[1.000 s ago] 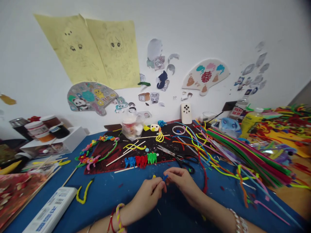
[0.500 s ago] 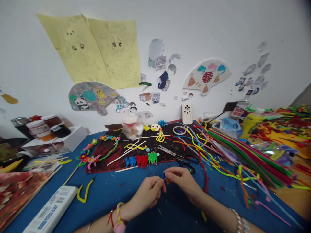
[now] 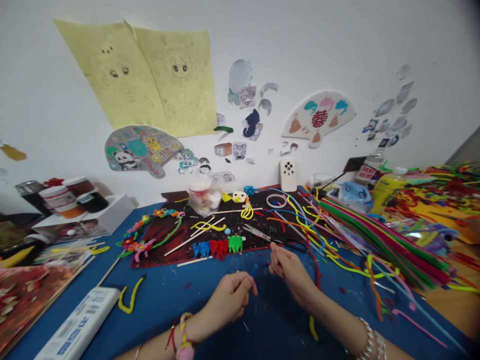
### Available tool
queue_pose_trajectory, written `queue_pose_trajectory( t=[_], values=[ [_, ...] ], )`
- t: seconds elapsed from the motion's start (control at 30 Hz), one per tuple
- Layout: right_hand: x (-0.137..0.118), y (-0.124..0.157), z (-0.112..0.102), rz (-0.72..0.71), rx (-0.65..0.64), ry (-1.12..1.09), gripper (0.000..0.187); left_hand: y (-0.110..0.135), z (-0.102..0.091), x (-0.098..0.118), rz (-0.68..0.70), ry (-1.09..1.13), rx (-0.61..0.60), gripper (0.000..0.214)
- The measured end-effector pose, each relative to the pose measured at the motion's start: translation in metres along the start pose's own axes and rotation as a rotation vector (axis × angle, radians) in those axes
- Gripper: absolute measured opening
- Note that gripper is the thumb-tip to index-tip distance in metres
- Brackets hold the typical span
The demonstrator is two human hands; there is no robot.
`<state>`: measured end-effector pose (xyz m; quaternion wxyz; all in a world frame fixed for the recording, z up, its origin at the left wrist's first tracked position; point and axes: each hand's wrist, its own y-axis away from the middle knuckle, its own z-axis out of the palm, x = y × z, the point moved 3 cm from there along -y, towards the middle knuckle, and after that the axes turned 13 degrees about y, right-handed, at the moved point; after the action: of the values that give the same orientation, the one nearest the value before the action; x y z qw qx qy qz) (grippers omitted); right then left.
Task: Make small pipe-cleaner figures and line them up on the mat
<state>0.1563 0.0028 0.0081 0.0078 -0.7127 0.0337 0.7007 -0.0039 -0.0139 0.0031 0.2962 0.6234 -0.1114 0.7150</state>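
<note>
Blue worktop (image 3: 161,305): heaps of pipe cleaners (image 3: 382,245) off to the right, dark craft mat (image 3: 157,235) along the far edge
Scissors (image 3: 258,233): lying on the mat, just past the right hand
Left hand (image 3: 228,298): fingers curled, can't tell if they're gripping anything
Right hand (image 3: 290,276): fingers pinched shut, nothing showing
Blue pipe-cleaner stub (image 3: 254,270): just off the left fingertips, near the mat's front edge

Left hand (image 3: 229,298) resting on blue surface (image 3: 165,300), curled; small blue pipe-cleaner piece (image 3: 254,270) just beyond fingertips, grip unclear. Right hand (image 3: 291,276) beside it, apart, fingers bunched, empty-looking, near black-handled scissors (image 3: 262,236) lying on dark red mat (image 3: 157,240). Row of blue, red, green pipe-cleaner figures (image 3: 217,247) on mat edge. Yellow pipe cleaner (image 3: 129,296) left of hands; long pipe-cleaner bundle (image 3: 386,245) right.
</note>
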Motion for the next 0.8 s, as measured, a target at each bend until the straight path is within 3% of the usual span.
queue_pose_trajectory(
  t=[0.2, 0.5, 0.7, 0.8],
  values=[
    [-0.006, 0.005, 0.014, -0.095, -0.262, 0.191, 0.031, -0.003, -0.002, -0.001, -0.021, 0.033, -0.019, 0.041],
    [-0.005, 0.009, 0.011, -0.132, -0.14, 0.352, 0.02, -0.005, 0.002, -0.007, -0.061, 0.024, -0.067, 0.039],
    [-0.02, 0.006, -0.004, -0.427, -0.247, 0.447, 0.016, -0.001, 0.007, 0.0, -0.244, 0.521, -0.204, 0.036],
    [-0.025, 0.004, -0.009, -0.533, -0.32, 0.5, 0.015, 0.0, 0.009, 0.001, -0.287, 0.622, -0.263, 0.028]
  ],
)
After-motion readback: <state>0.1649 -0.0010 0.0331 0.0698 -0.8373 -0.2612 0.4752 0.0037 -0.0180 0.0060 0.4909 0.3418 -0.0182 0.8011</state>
